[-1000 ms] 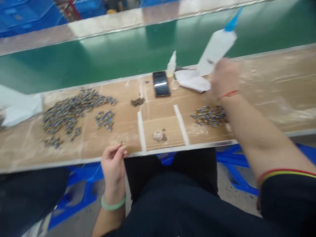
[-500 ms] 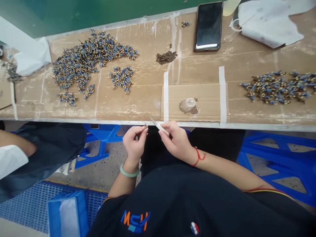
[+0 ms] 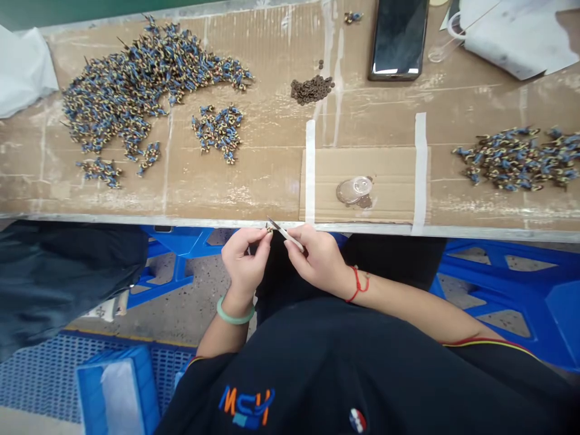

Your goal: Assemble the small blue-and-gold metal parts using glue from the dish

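My left hand is closed, with a tiny figurine pinched between thumb and fingertips just off the table's front edge. It looks like the small blue, cream and brown figures on the table, though fingers hide most of it. My right hand grips a slim white-handled tool with a thin pointed end. That dark tip lies at or very near the figurine; I cannot tell whether they touch. Beyond my right hand, a small clear dish sits in a brownish wet patch on a taped cardboard piece.
A large figurine heap covers the left, with a smaller cluster beside it. Another pile lies right. Small brown discs, a phone and white sheeting are farther back. Another person's dark-clothed leg is at left.
The tool's tip has come left and closer to the figurine, as my right hand shifted slightly left. My left hand keeps its pinch. The camera view has tilted down a little.
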`<action>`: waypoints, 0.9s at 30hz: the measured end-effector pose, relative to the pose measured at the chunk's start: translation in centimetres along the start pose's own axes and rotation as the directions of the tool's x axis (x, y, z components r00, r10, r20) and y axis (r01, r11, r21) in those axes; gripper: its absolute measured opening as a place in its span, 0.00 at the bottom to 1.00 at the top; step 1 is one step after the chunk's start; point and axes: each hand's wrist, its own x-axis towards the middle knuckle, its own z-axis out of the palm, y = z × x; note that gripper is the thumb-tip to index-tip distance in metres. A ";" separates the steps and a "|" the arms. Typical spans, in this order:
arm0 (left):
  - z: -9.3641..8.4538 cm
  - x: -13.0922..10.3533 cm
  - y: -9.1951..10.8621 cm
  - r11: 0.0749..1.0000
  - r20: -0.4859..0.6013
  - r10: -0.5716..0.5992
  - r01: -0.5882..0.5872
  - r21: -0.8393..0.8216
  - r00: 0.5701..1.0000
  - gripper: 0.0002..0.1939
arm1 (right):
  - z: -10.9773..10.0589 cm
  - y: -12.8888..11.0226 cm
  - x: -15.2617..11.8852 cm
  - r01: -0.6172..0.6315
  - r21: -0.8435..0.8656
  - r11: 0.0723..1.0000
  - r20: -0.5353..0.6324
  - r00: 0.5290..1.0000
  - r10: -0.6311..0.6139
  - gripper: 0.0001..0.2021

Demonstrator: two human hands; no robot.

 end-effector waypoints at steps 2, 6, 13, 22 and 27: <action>-0.1 0.0 0.1 1.000 0.010 -0.016 0.016 0.011 1.000 0.04 | 0.0 0.1 0.0 -0.016 0.007 1.000 0.024 1.000 0.015 0.04; 0.0 0.0 0.3 1.000 0.000 -0.030 0.030 -0.008 1.000 0.03 | -0.1 0.1 -0.1 -0.006 0.008 1.000 0.021 1.000 0.006 0.04; 0.1 -0.1 0.4 0.998 -0.003 -0.061 0.061 0.024 0.998 0.04 | 0.0 0.2 -0.2 -0.026 -0.004 1.000 0.048 0.999 0.026 0.04; -0.1 0.1 0.5 0.999 0.005 -0.019 0.019 0.040 1.000 0.04 | 0.0 -0.1 0.2 0.046 -0.018 0.999 0.040 0.998 -0.046 0.08; -0.1 0.0 0.4 0.997 0.005 -0.036 0.036 0.061 0.999 0.05 | 0.3 -0.2 0.3 0.075 -0.075 0.994 0.072 0.995 -0.069 0.09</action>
